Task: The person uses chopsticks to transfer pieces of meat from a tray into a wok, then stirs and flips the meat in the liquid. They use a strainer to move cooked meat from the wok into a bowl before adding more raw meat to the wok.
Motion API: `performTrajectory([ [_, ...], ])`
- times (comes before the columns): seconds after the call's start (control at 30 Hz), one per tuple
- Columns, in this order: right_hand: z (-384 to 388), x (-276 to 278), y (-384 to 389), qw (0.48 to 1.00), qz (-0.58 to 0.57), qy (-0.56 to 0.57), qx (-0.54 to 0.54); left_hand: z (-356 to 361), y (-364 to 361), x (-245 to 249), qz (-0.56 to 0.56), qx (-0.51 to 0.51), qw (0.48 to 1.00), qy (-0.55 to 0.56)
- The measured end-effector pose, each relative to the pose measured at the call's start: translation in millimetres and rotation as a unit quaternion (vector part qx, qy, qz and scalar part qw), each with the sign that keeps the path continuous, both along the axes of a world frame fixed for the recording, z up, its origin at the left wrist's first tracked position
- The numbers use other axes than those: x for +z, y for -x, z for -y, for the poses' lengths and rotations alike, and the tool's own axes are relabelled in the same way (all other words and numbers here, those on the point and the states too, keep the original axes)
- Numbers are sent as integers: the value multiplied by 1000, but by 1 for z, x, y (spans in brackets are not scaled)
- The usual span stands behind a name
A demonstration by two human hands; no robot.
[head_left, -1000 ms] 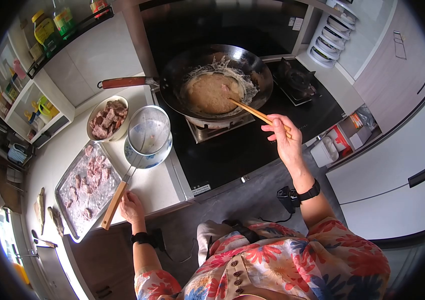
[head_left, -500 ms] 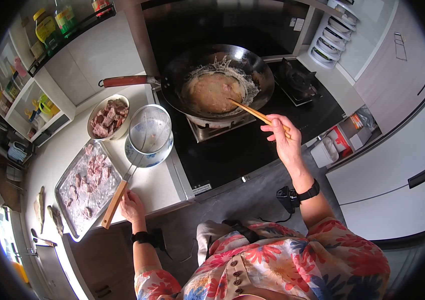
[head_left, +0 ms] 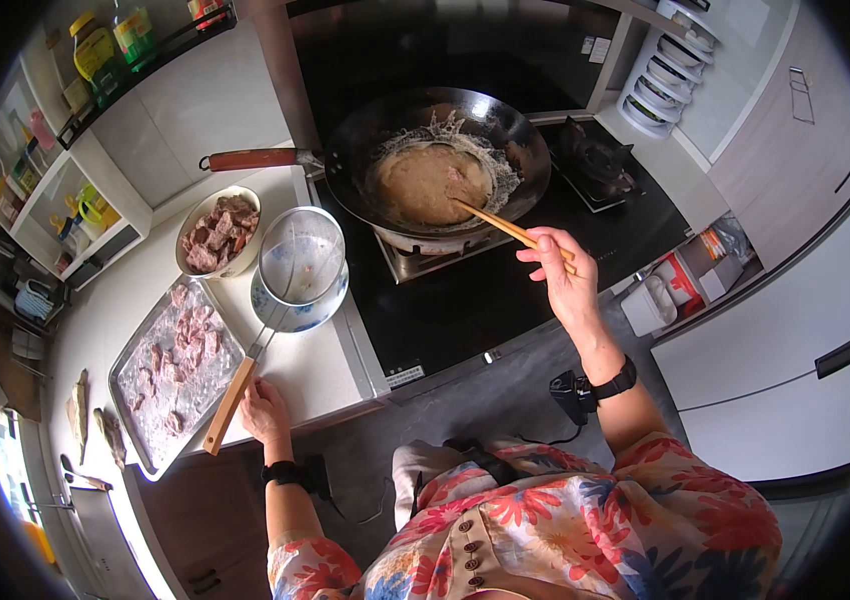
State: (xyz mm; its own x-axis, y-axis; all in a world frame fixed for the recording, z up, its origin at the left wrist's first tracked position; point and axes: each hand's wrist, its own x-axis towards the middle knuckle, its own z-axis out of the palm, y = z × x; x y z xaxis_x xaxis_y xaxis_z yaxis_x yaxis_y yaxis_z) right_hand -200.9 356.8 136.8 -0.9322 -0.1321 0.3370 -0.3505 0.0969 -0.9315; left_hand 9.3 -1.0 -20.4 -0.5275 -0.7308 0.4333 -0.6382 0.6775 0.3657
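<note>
My right hand (head_left: pixel 567 275) is closed around a pair of wooden chopsticks (head_left: pixel 498 222). Their tips dip into bubbling, cloudy liquid (head_left: pixel 433 185) in a black wok (head_left: pixel 520 125) on the stove, and a piece of meat shows beside them. My left hand (head_left: pixel 265 412) rests at the counter's edge, fingers loosely extended beside the wooden handle (head_left: pixel 231 405) of a mesh strainer (head_left: pixel 300 258); no grip on the handle shows. The strainer lies over a blue-and-white bowl (head_left: pixel 297 318). Left of it is a metal tray (head_left: pixel 140 345) with powder-coated meat pieces (head_left: pixel 187 345).
Behind the tray, a bowl (head_left: pixel 250 252) holds browned meat (head_left: pixel 220 235). The wok's wooden handle (head_left: pixel 255 159) juts left over the counter. A second burner (head_left: pixel 593 160) lies to the right. Bottles (head_left: pixel 95 55) stand on a wall shelf, and an open drawer (head_left: pixel 680 290) is at right.
My right hand and the chopsticks have shifted slightly left, their tips still in the liquid. The meat by the tips has moved a little. My left hand keeps its place.
</note>
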Motion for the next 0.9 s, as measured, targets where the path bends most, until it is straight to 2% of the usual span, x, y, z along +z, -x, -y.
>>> performTrajectory([
  [0.9, 2, -2, -5, 1000, 7, -2, 5, -3, 0, 6, -8, -9, 1000, 0],
])
